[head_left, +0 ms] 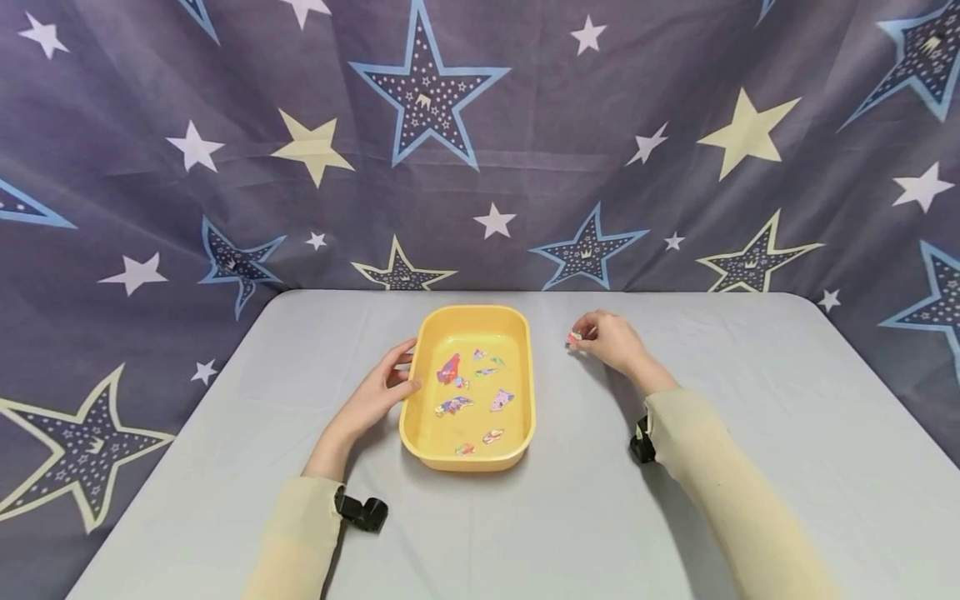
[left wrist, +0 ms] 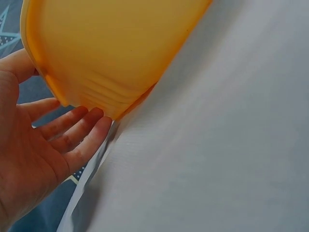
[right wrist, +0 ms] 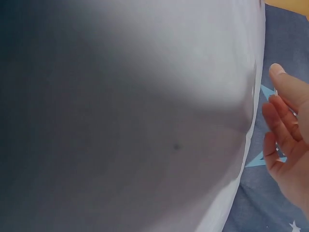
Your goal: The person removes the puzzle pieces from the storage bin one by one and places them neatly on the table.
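Observation:
A yellow tray (head_left: pixel 427 433) stands on the table, with several small, irregular, colourful printed pieces (head_left: pixel 501 400) scattered across its floor. My left hand (head_left: pixel 375 396) rests at its left side, thumb at the rim. In the left wrist view, the loosely straight fingers (left wrist: pixel 77 130) touch the tray's outer wall (left wrist: pixel 111 58). To the right of the tray, my right hand (head_left: pixel 611 340) pinches a small red-and-white printed piece (head_left: pixel 573 337) between thumb and fingers, low over the table. In the right wrist view only a thin pale edge of that piece shows at the fingertips.
A light grey cloth covers the table (head_left: pixel 555 517). Behind it and at both sides hangs a dark curtain (head_left: pixel 510 183) with stars. Each wrist wears a small black camera, the left one (head_left: pixel 363 511) close above the cloth.

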Demonstrator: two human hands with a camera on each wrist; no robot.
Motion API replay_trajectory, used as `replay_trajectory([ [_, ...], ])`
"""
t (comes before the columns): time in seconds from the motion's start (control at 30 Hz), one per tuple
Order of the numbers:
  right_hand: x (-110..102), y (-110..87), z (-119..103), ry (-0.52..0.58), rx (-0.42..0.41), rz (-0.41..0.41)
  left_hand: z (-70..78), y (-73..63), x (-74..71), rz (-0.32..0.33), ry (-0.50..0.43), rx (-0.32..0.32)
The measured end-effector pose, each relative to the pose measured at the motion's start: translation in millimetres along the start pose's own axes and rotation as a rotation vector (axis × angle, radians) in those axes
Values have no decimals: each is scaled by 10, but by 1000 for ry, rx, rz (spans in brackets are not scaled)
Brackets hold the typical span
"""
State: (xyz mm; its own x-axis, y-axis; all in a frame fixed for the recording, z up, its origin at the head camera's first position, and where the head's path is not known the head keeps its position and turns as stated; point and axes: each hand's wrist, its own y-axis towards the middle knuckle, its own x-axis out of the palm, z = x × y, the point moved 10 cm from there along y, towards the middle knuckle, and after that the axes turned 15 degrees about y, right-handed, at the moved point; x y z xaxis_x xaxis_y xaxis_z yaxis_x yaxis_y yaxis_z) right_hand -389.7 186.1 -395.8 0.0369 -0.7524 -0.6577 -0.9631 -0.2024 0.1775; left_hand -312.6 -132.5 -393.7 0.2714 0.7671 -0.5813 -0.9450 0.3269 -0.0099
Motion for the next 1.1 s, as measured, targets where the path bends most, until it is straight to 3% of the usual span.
replay_trajectory([
  [0.4,23,-9,143,11,71,-53,3,-19,8,-8,13,-6],
  [0.73,20,-6,142,-2,64,-73,4,2,7,-7,26,-5],
  [1.1,8,-16,141,-26,94,-54,13,-12,0,-4,37,-7],
])
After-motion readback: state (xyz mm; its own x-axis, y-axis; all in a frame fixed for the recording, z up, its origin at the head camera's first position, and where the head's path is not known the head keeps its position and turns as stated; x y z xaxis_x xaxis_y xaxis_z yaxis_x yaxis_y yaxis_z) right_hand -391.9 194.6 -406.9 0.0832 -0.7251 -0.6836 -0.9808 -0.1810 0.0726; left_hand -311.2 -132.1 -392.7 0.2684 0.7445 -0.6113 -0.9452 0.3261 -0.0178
